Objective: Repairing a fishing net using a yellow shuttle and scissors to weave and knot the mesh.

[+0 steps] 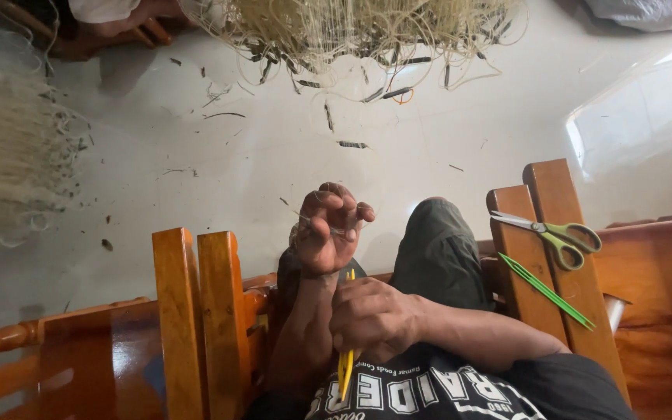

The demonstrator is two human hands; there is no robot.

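Left hand: my left hand (pixel 328 229) sits at the centre of the frame, raised in front of my knee, fingers curled tight into a near fist. It pinches a thin pale line (pixel 302 215) that shows only as a faint strand by my knuckles.

Right hand: my right hand (pixel 371 319) lies just below the left, low in the middle of the frame, clenched around a slim yellow netting needle (pixel 345 365). One tip pokes up above my knuckles toward my left wrist; the longer end hangs down over my dark printed shirt (pixel 421 393).

Knee: my leg in dark green trousers (pixel 437 249) rises just right of the left hand.

Chair arms: polished wooden slats (pixel 196 311) stand left of my forearms, and a matching pair (pixel 542 202) stands at the right of the frame.

Scissors: green-handled scissors (pixel 558 233) rest across the right-hand slats, blades pointing left.

Green needle: a thin green netting needle (pixel 546 292) lies slanted on the same slats, just below the scissors and well apart from my hands.

Floor: pale floor (pixel 274 155) fills the middle, strewn with short dark scraps.

Net: a heap of pale netting with dark bits (pixel 351 31) spreads along the top centre; more blurred pale netting (pixel 5 163) hangs at the left edge.

Other person: a foot or hand (pixel 138 19) shows at the upper left; I cannot tell which.
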